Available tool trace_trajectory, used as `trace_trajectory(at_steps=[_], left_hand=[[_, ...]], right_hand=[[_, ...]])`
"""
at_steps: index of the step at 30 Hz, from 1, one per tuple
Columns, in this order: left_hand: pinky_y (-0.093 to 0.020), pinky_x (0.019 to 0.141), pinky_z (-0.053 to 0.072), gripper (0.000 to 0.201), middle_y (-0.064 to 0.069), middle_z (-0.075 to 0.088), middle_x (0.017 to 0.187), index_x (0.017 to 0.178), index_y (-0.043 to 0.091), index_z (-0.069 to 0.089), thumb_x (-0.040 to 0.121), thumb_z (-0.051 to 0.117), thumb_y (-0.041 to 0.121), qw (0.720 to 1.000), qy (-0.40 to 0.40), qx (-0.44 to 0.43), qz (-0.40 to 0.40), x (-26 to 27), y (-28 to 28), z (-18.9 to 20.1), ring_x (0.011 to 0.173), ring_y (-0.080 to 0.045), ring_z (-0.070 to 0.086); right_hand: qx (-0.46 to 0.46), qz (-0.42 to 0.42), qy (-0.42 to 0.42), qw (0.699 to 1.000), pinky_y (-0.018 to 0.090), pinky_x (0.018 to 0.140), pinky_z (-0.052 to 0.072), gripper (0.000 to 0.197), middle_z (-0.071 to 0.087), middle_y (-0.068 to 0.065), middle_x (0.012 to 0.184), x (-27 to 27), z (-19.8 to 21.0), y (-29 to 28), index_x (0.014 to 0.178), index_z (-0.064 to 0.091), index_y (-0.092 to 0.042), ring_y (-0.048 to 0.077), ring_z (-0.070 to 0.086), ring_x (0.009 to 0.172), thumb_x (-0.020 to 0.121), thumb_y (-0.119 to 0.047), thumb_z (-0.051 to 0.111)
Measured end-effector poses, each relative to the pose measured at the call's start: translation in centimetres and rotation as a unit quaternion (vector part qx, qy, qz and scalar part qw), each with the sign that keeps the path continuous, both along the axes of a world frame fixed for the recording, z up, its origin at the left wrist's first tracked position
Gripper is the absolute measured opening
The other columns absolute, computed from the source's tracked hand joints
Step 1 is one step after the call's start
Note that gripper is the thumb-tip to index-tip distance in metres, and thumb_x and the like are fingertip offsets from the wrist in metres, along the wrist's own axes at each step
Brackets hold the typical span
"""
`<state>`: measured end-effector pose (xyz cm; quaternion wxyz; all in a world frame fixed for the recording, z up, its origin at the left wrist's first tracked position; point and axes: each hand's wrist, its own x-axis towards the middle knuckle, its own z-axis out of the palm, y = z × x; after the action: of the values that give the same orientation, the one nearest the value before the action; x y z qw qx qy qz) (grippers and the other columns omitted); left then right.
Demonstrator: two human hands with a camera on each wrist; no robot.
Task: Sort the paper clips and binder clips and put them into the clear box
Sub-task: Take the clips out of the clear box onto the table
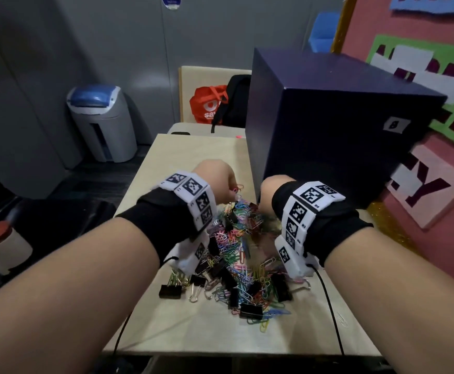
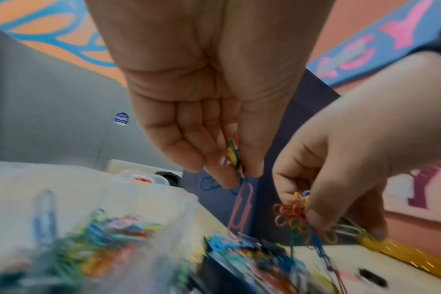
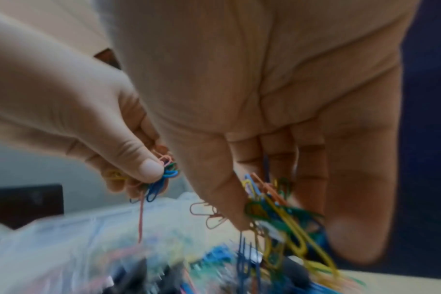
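Tangles are the risk at this moment; the left hand (image 2: 209, 111) pinches a small bunch of paper clips (image 2: 233, 153) between thumb and curled fingers, and a long pink clip (image 2: 241, 208) dangles below that pinch, hooked on rather than held, so I judge it could drop off on the way to the box. The right hand (image 3: 277, 123) has its fingers curled round a bigger knot of paper clips (image 3: 272, 206), with yellow and green ones trailing under the fingertips and down toward the heap; lifting fast could drag others up with it, perhaps a binder clip, and spoil the sorting.

Both grips sit close together above the far end of the mixed pile (image 1: 236, 255) on the table (image 1: 198, 330); black binder clips (image 1: 250, 311) lie mostly nearer the person than the two pinches.

Clear plastic, probably the clear box (image 2: 101, 201), shows blurred below and to the left of the left hand's pinch, with coloured clips already inside; which compartment they lie in I cannot tell.

A dark blue box (image 1: 336, 125) stands just beyond and right of the right hand's hold; a swing that way could knock clips loose.
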<state>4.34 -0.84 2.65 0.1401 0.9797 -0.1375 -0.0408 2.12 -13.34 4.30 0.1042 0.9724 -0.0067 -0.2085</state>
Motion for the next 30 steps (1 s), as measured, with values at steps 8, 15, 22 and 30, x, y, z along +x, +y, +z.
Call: trace_trajectory(at_steps=[8, 15, 22, 30], left_hand=[[-0.025, 0.07, 0.045, 0.025, 0.0, 0.074, 0.094, 0.099, 0.017, 0.076, 0.081, 0.073, 0.035, 0.997, -0.01, -0.007, 0.073, 0.5, 5.3, -0.1, 0.084, -0.017, 0.064], [-0.032, 0.093, 0.051, 0.031, -0.002, 0.072, 0.107, 0.115, 0.016, 0.069, 0.088, 0.066, 0.032, 0.997, 0.028, -0.029, 0.067, -0.1, 6.5, -1.1, 0.1, -0.017, 0.067], [-0.028, 0.073, 0.048, 0.031, -0.004, 0.068, 0.111, 0.11, 0.018, 0.072, 0.081, 0.072, 0.03, 0.983, 0.074, 0.165, 0.022, -0.6, 6.0, -1.6, 0.095, -0.02, 0.064], [-0.026, 0.076, 0.044, 0.031, -0.001, 0.045, 0.107, 0.106, 0.039, 0.071, 0.079, 0.075, 0.023, 0.986, 0.087, 0.141, 0.022, -0.9, 6.3, -1.9, 0.092, -0.022, 0.056]], right_hand=[[0.227, 0.024, -0.161, 0.96, 0.027, 0.078, 0.048, 0.02, 0.068, 0.005, 0.107, 1.9, -1.1, 2.7, 0.105, 0.068, -0.014, 0.024, 0.062, 0.101, 0.089, -0.024, 0.061], [0.292, 0.022, -0.138, 0.946, 0.03, 0.091, 0.05, 0.028, 0.067, 0.0, 0.113, 2.7, -2.6, 5.4, 0.113, 0.064, -0.022, 0.021, 0.061, 0.108, 0.089, -0.037, 0.061], [0.208, 0.012, -0.098, 0.973, 0.031, 0.091, 0.052, 0.026, 0.067, 0.005, 0.117, 2.6, -2.0, 3.3, 0.114, 0.068, -0.013, 0.025, 0.062, 0.108, 0.094, -0.021, 0.052], [0.109, 0.041, -0.026, 0.993, 0.031, 0.09, 0.051, 0.032, 0.065, 0.006, 0.121, 1.3, -2.8, 1.2, 0.119, 0.065, -0.016, 0.025, 0.062, 0.111, 0.089, -0.024, 0.059]])
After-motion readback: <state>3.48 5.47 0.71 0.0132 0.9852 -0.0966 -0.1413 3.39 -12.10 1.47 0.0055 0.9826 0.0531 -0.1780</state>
